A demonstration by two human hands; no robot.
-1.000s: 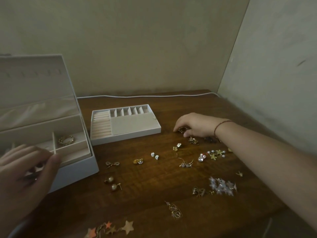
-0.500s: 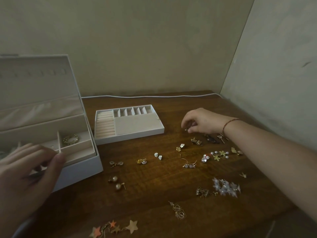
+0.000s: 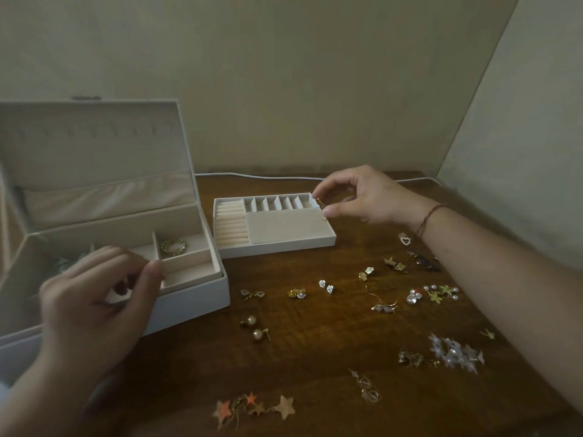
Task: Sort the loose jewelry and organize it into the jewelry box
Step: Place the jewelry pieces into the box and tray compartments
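Now that our right hand has lifted from the loose pieces on the surface to the tray, pinching a small gold earring over its end slot; our left hand, curled and seemingly empty, hovers over the jewelry box; dropping comes next.

A brown wooden table is holding a white jewelry box at left, a tray beside it, and loose earrings lying at right
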